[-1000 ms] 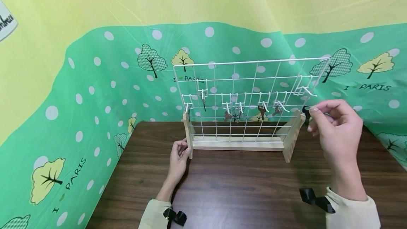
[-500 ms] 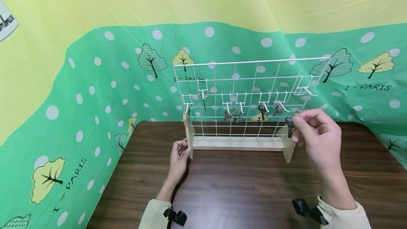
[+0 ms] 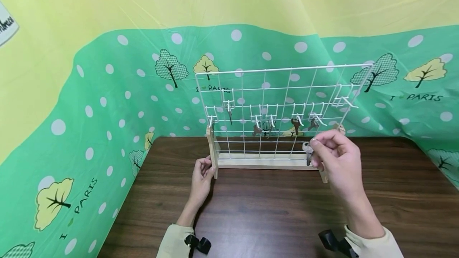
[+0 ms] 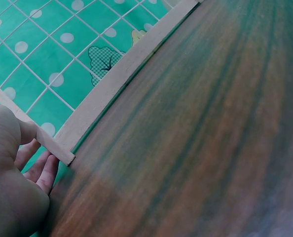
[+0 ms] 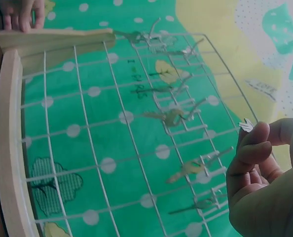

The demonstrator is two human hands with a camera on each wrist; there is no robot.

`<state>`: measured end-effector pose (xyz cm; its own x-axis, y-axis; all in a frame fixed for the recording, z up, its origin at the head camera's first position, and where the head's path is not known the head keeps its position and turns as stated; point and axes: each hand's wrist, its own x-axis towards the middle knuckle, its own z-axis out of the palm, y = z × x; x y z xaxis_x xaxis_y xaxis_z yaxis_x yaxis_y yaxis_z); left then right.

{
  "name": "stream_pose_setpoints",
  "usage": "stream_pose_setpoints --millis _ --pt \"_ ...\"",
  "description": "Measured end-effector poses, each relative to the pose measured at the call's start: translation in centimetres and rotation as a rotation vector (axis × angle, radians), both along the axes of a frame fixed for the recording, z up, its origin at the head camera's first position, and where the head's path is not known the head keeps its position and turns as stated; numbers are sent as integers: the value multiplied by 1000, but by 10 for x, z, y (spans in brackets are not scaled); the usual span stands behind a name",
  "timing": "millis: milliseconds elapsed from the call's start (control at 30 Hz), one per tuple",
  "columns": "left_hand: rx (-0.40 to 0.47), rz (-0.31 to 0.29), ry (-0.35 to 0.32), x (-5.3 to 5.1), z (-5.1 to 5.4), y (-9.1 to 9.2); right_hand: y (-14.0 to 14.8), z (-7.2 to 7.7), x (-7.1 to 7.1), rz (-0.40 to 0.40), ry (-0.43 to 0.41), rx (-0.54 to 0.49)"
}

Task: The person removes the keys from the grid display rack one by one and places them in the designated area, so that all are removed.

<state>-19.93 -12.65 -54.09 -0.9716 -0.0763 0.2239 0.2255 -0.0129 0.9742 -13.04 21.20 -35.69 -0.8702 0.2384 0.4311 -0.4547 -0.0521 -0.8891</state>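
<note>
A white wire grid rack (image 3: 287, 68) stands on a pale wooden base (image 3: 265, 163) with wooden end pieces. My left hand (image 3: 201, 178) holds the left end piece (image 3: 211, 150); in the left wrist view its thumb lies on the near side and fingers behind. My right hand (image 3: 338, 164) pinches a key (image 3: 307, 149) between thumb and fingertips, in front of the grid's lower right. The key's blade points down. In the right wrist view only a small silvery bit of it (image 5: 245, 125) shows. Several keys hang from white hooks, among them a brown key (image 3: 295, 126).
A white hook (image 3: 343, 101) at the upper right of the grid carries no visible key. The rack stands on a dark wood table (image 3: 251, 210). Behind it hangs a green and yellow printed cloth (image 3: 107, 130). Both wrists wear black straps.
My right hand has moved left and a little down with the key, from beside the right end piece to in front of the grid. My left hand stays on the left end piece.
</note>
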Motion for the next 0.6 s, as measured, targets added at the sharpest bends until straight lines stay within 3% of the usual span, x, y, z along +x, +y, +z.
stream_pose_setpoints --millis 300,600 --pt "8 3 5 0 0 0 -21 -9 -1 97 -64 -1" --pt "20 -4 -4 1 2 0 -40 -16 -2 138 -123 50"
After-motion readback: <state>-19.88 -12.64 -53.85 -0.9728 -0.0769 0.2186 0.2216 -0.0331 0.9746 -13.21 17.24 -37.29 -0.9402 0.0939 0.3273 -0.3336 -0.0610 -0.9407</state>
